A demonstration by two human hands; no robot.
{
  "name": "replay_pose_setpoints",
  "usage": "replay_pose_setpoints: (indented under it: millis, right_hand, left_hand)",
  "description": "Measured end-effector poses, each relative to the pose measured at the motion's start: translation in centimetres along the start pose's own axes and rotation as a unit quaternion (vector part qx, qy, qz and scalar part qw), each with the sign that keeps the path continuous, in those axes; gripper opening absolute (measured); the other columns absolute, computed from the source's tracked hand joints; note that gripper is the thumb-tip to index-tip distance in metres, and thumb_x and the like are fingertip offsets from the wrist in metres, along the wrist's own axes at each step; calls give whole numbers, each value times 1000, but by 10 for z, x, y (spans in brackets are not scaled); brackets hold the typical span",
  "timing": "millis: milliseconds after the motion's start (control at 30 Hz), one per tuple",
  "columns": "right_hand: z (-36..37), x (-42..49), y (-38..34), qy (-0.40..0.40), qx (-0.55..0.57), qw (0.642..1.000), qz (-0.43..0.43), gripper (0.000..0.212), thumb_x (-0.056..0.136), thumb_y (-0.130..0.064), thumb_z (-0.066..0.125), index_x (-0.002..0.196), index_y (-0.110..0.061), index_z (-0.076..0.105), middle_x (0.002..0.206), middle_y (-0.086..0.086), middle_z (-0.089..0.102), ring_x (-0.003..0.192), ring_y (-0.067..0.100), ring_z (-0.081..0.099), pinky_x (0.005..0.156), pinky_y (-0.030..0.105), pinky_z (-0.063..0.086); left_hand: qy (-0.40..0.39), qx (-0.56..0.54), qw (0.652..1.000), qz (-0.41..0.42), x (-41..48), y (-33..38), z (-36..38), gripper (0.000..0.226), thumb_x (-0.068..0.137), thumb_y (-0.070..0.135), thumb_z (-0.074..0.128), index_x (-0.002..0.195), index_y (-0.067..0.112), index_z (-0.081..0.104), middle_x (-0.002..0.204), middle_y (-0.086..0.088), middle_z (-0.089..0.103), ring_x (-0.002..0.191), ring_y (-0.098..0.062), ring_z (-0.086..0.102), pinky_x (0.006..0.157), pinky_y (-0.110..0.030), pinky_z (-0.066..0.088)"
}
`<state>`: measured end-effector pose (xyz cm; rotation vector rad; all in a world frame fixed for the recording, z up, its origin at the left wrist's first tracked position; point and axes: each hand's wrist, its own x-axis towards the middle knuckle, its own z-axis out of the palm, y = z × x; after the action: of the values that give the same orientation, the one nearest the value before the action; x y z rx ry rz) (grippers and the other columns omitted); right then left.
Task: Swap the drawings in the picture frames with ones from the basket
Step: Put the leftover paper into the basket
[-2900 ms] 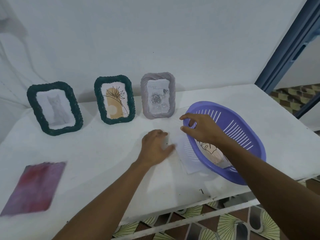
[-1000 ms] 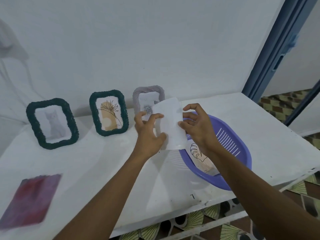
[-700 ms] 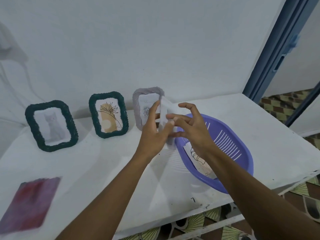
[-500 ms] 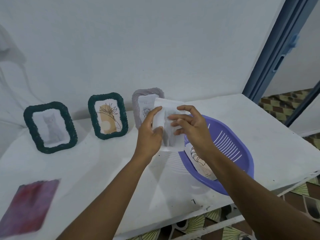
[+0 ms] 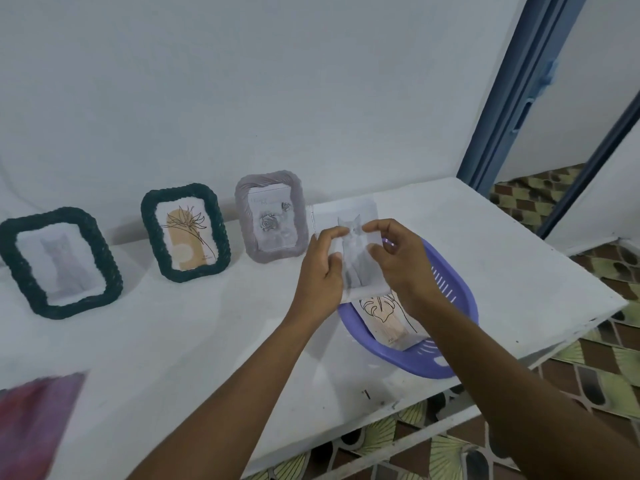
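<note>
The left hand (image 5: 320, 270) and right hand (image 5: 398, 263) pinch a cat drawing (image 5: 358, 270) above the basket (image 5: 415, 363); the 3 frames (image 5: 271, 177) left of them all hold pictures, so swapping looks barely begun.

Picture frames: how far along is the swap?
Done: no swap shows; the left green frame, middle green frame and grey frame all hold drawings. In hand: the left grip and right grip pinch a cat drawing above the purple basket. Left: fitting it, then the leaf drawing lying in the basket.
</note>
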<state>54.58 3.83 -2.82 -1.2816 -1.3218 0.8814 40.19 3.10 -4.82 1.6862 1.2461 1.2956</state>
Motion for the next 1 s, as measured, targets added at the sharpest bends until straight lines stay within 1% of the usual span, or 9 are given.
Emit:
replay_pose_setpoints:
  millis: [67, 167, 267, 367, 467, 533, 667, 767, 1000]
  right_hand:
    - [-10, 0, 3, -9, -5, 1000, 13, 29, 91, -1, 56, 104, -26, 65, 104, -5, 68, 86, 9, 67, 71, 28, 58]
    - [-28, 3, 12, -7, -42, 998, 36, 30, 88, 0, 57, 103, -24, 66, 103, -7, 67, 83, 6, 64, 66, 20, 55]
    - [-46, 9, 29, -26, -145, 986, 73, 30, 85, 1, 57, 99, -24, 67, 100, -7, 64, 81, 9, 59, 65, 22, 50]
    - [-55, 12, 46, -72, -279, 954, 84, 30, 83, -1, 57, 98, -24, 67, 100, -3, 60, 81, 10, 54, 61, 17, 39]
    - [-52, 13, 56, -116, -349, 925, 94, 26, 85, -1, 61, 104, -19, 66, 101, 0, 58, 88, 17, 56, 63, 17, 37]
    - [-50, 13, 60, -129, -374, 914, 95, 25, 85, -4, 64, 105, -19, 65, 101, 0, 59, 86, 16, 55, 64, 17, 40]
    - [-45, 13, 65, -154, -419, 893, 56, 24, 83, -9, 67, 102, -24, 61, 101, -1, 57, 86, 16, 54, 72, 22, 41]
    - [-40, 10, 67, -155, -459, 874, 33, 25, 82, -18, 70, 104, -25, 59, 105, 0, 61, 82, 14, 53, 72, 21, 40]
    - [-36, 8, 68, -176, -499, 848, 31, 38, 82, -23, 72, 118, -19, 61, 120, 2, 62, 99, 20, 59, 81, 21, 41]
  left_hand:
    - [-31, 7, 999, 5, 0, -2, 4, 46, 93, -4, 38, 129, 23, 49, 130, 8, 49, 122, 1, 43, 105, -23, 35]
    - [-39, 82, 996, 4, -2, -11, 10, 42, 95, 10, 47, 132, 30, 46, 130, 13, 43, 127, -11, 37, 106, -32, 29]
    - [19, 194, 980, -28, -9, -25, 15, 36, 94, 21, 55, 129, 30, 53, 139, 0, 34, 131, -23, 29, 106, -42, 28]
    - [-21, 159, 982, -97, -16, -38, 15, 37, 95, 22, 55, 130, 31, 55, 154, -9, 22, 140, -28, 23, 110, -41, 30]
    - [-31, 113, 987, -109, -17, -42, 12, 37, 94, 20, 55, 130, 25, 57, 141, -8, 47, 130, -27, 43, 107, -37, 37]
    - [-27, 122, 986, -109, -18, -40, 12, 39, 93, 24, 54, 131, 22, 56, 136, -5, 53, 127, -25, 46, 107, -43, 39]
    - [-19, 142, 984, -108, -20, -36, 9, 52, 84, 38, 46, 132, 21, 55, 135, -2, 55, 128, -25, 44, 107, -50, 37]
    - [-22, 154, 982, -104, -20, -35, 5, 44, 93, 30, 50, 135, 20, 52, 138, -4, 52, 131, -25, 38, 109, -49, 34]
    - [-31, 170, 980, -98, -18, -41, 1, 41, 97, 24, 49, 138, 21, 49, 141, -4, 49, 133, -24, 32, 111, -48, 31]
